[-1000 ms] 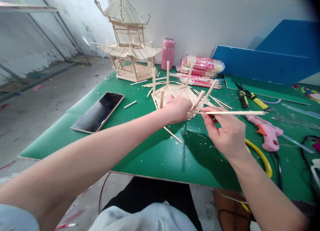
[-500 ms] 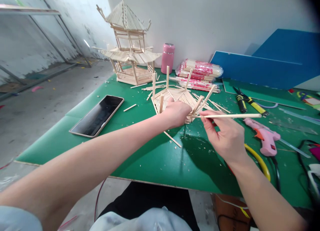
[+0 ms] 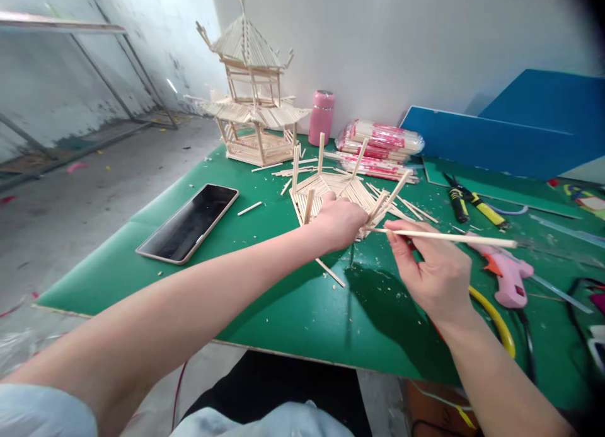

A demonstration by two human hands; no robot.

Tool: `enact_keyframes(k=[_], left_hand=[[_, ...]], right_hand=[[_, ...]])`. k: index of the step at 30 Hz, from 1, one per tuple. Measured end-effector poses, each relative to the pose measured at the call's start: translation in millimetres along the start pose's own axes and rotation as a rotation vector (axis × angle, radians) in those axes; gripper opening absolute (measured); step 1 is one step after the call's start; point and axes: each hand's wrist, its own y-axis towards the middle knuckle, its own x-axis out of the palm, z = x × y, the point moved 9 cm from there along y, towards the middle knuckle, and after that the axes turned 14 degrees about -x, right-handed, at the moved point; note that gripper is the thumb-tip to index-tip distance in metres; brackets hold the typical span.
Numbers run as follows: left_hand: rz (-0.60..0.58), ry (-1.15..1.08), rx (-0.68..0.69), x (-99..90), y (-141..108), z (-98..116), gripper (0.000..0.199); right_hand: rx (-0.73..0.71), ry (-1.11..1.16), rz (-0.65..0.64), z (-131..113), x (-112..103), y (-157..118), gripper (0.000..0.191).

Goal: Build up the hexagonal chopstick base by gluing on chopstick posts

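Observation:
My right hand (image 3: 437, 267) pinches a long pale chopstick (image 3: 466, 238), held nearly level. The chopstick's left end reaches the near right edge of a low chopstick base (image 3: 326, 183), close to my left hand. My left hand (image 3: 343, 221) is closed at that edge, by a leaning post, and appears to hold the base; its fingertips are hidden. The base has a slatted floor and several upright or leaning posts (image 3: 321, 153). Behind it stands a two-tiered chopstick pagoda (image 3: 258, 115).
A phone (image 3: 189, 222) lies on the left of the green table (image 3: 283, 320). At the back are a pink flask (image 3: 322, 118) and packs of chopsticks (image 3: 380, 140). Pliers (image 3: 477, 200) and a pink glue gun (image 3: 508, 276) lie to the right, with loose sticks (image 3: 409, 205) around the base.
The view has shifted slightly, so the scene sits lower and further right. The chopstick's free right end has swung a little down and right with my right hand. My left hand stays at the base.

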Motion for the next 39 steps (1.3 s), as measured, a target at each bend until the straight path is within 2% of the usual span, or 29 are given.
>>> enact_keyframes(k=[13,26,39], left_hand=[[0.168,0.043,0.060,-1.9,-3.5,4.2,0.018],[0.110,0.017,0.026,-4.7,-3.5,2.1,0.016],[0.150,0.021,0.038,-2.4,-2.8,1.6,0.014]], right_hand=[[-0.012,0.030,0.048,-1.1,-2.5,-5.4,0.019],[0.000,0.058,0.053,-1.1,-2.1,-5.0,0.020],[0.023,0.035,0.010,1.3,2.2,-7.8,0.018]])
